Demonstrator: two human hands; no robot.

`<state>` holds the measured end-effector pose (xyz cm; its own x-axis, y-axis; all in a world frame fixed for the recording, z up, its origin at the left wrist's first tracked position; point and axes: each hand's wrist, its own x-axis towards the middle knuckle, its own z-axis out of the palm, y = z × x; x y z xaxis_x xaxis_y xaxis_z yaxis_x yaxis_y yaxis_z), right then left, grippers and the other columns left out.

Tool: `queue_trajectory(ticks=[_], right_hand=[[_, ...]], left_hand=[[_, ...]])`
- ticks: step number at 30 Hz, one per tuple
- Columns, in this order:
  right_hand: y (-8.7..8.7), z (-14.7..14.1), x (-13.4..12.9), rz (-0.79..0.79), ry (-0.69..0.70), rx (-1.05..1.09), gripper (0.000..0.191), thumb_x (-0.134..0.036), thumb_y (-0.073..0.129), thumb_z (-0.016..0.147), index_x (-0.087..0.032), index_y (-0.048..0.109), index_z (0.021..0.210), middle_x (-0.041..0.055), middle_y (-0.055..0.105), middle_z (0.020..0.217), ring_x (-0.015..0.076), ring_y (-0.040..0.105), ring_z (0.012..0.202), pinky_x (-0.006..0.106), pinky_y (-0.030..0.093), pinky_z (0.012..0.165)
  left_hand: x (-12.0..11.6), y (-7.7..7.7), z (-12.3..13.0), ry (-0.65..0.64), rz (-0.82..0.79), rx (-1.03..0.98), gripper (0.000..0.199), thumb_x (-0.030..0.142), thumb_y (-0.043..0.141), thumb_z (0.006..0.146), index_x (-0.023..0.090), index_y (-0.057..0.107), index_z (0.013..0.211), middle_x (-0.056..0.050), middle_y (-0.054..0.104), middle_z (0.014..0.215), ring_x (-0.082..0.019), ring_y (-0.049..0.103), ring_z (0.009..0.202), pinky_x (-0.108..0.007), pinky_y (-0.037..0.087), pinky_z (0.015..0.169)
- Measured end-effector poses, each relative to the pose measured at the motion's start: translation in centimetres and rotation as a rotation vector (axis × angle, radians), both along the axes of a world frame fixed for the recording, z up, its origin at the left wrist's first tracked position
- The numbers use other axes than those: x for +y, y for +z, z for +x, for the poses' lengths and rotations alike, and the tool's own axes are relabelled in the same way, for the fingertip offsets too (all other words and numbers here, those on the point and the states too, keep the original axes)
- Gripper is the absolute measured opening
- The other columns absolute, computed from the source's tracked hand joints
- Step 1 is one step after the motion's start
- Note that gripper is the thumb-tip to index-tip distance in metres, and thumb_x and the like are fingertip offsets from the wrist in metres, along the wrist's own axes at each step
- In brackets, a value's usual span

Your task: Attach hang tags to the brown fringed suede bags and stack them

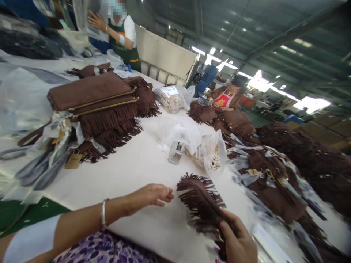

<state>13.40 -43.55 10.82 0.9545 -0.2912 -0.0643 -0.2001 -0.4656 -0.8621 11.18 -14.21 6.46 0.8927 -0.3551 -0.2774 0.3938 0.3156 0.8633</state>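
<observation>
one hand, the right hand (238,237), pinches the near end of a dark brown fringed piece (203,199) between thumb and fingers. the left hand (157,194) is empty as far as shows, its fingers loosely curled and reaching toward the fringe, just beside it but apart. the fringed piece is held over the near part of the pale, smooth table (131,168), long and slightly bowed, with a ridge down its length and thin, soft-looking strips splaying out on both sides.

i judge the handling of this piece to be unfinished: it is in the fingers, on neither pile, and no wrap shows on it. how much is left i cannot tell, since nothing marks which pile is done.

beyond the hands lie a small tape dispenser (175,152), its body shiny and angular, and a crumpled, see-through plastic bag (212,153) with something patterned inside. to the left, a neat stack of brown bags (90,86) shows flat, suede-like faces, gold-coloured zips (109,107) and layers of fringe; straps in filmy wrap (41,170) trail off it, beside a stiff tan tag (73,161). to the right, a looser pile of brown bags (285,204) is tangled with clear film and metal rings. farther back, a clear packet (171,100) bears a white label.
</observation>
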Motion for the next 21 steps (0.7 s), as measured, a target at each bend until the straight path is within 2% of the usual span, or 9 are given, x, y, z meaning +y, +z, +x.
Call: queue_trajectory(ticks=[2, 4, 8, 9, 11, 14, 17, 19, 21], right_hand=[[-0.1, -0.2, 1.8, 0.111, 0.084, 0.055, 0.054, -0.055, 0.073, 0.064, -0.019, 0.071, 0.105, 0.0024, 0.070, 0.074, 0.0165, 0.060, 0.056, 0.024, 0.046, 0.045], [-0.1, -0.1, 3.6, 0.154, 0.180, 0.106, 0.056, -0.056, 0.074, 0.064, -0.018, 0.071, 0.105, 0.0043, 0.072, 0.081, 0.0190, 0.064, 0.064, 0.026, 0.051, 0.051], [-0.6, 0.3, 4.7, 0.191, 0.380, 0.141, 0.054, -0.061, 0.070, 0.070, -0.020, 0.071, 0.104, 0.0080, 0.072, 0.103, 0.0251, 0.066, 0.097, 0.031, 0.056, 0.080], [-1.1, 0.4, 4.2, 0.214, 0.362, 0.129, 0.055, -0.063, 0.068, 0.071, -0.020, 0.070, 0.105, 0.0084, 0.071, 0.109, 0.0259, 0.065, 0.103, 0.033, 0.054, 0.088], [-2.8, 0.3, 2.5, 0.185, 0.228, 0.127, 0.060, -0.068, 0.066, 0.070, -0.020, 0.068, 0.105, 0.0092, 0.070, 0.112, 0.0277, 0.065, 0.106, 0.038, 0.051, 0.096], [-6.9, -0.6, -0.3, 0.137, 0.026, 0.209, 0.071, -0.074, 0.069, 0.061, -0.018, 0.062, 0.104, 0.0116, 0.073, 0.098, 0.0304, 0.069, 0.095, 0.043, 0.056, 0.084], [-11.3, -1.3, -1.1, 0.448, -0.077, 0.413, 0.078, -0.073, 0.069, 0.062, -0.019, 0.052, 0.114, 0.0125, 0.073, 0.088, 0.0307, 0.072, 0.083, 0.044, 0.059, 0.070], [-13.3, -0.9, -0.6, 0.656, -0.105, 0.470, 0.076, -0.073, 0.067, 0.063, -0.021, 0.052, 0.116, 0.0118, 0.073, 0.093, 0.0296, 0.072, 0.088, 0.044, 0.059, 0.074], [-14.3, 0.1, 0.3, 0.736, -0.090, 0.425, 0.070, -0.071, 0.069, 0.060, -0.022, 0.058, 0.109, 0.0101, 0.073, 0.097, 0.0287, 0.069, 0.097, 0.042, 0.059, 0.080]], left_hand=[[-3.0, -0.8, -0.6, -0.073, -0.116, -0.004, 0.059, 0.062, 0.063, 0.083, 0.016, 0.066, 0.119, -0.015, 0.061, 0.129, -0.029, 0.054, 0.122, -0.043, 0.041, 0.103], [-4.7, -0.9, -0.8, -0.080, -0.191, -0.010, 0.059, 0.062, 0.061, 0.084, 0.017, 0.065, 0.121, -0.014, 0.060, 0.130, -0.030, 0.052, 0.124, -0.045, 0.038, 0.106], [-5.7, -1.4, -0.3, 0.111, -0.270, 0.127, 0.062, 0.062, 0.065, 0.081, 0.014, 0.064, 0.120, -0.015, 0.065, 0.122, -0.030, 0.058, 0.117, -0.046, 0.041, 0.104], [-5.7, -1.8, -0.2, 0.160, -0.270, 0.151, 0.061, 0.061, 0.066, 0.081, 0.014, 0.064, 0.119, -0.015, 0.065, 0.121, -0.029, 0.059, 0.116, -0.044, 0.041, 0.105], [-5.4, -2.7, 0.0, 0.216, -0.270, 0.178, 0.060, 0.060, 0.066, 0.081, 0.014, 0.063, 0.120, -0.014, 0.066, 0.121, -0.027, 0.060, 0.115, -0.041, 0.041, 0.106], [-4.9, -3.8, 0.2, 0.233, -0.254, 0.239, 0.063, 0.064, 0.062, 0.082, 0.016, 0.060, 0.122, -0.013, 0.066, 0.122, -0.026, 0.061, 0.114, -0.041, 0.042, 0.105], [-4.7, -4.1, 0.4, 0.197, -0.188, 0.265, 0.065, 0.068, 0.059, 0.082, 0.017, 0.060, 0.122, -0.012, 0.065, 0.123, -0.026, 0.060, 0.117, -0.042, 0.041, 0.106], [-4.5, -4.1, 0.6, 0.154, -0.148, 0.247, 0.066, 0.069, 0.059, 0.081, 0.017, 0.061, 0.122, -0.012, 0.065, 0.124, -0.027, 0.057, 0.120, -0.042, 0.039, 0.108], [-4.0, -4.0, 0.6, 0.105, -0.128, 0.255, 0.067, 0.069, 0.063, 0.078, 0.016, 0.063, 0.119, -0.013, 0.065, 0.124, -0.028, 0.056, 0.121, -0.043, 0.038, 0.109]])
